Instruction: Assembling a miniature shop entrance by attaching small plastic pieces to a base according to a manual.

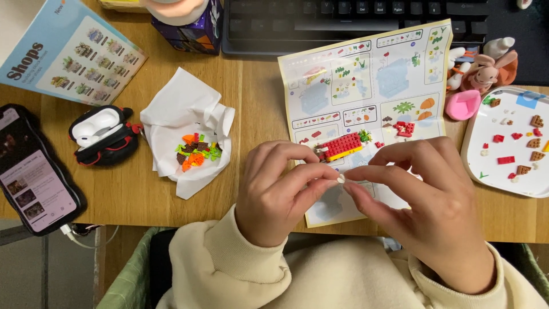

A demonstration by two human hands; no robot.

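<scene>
Both hands, left hand [277, 191] and right hand [426, 203], fingertips pinching one tiny white piece [341, 179] between them.

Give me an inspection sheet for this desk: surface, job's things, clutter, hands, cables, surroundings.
Surface: wooden desk, crowded.
Job's things: tiny white piece pinched between both hands; red and yellow brick build on the instruction sheet; white tray of loose bricks.
Clutter: tissue holding bricks, earbud case, phone, leaflet, rabbit figure.
Hands: left hand and right hand, fingertips meeting.
Cables: white cable at the phone.
Surroundings: keyboard behind.
</scene>
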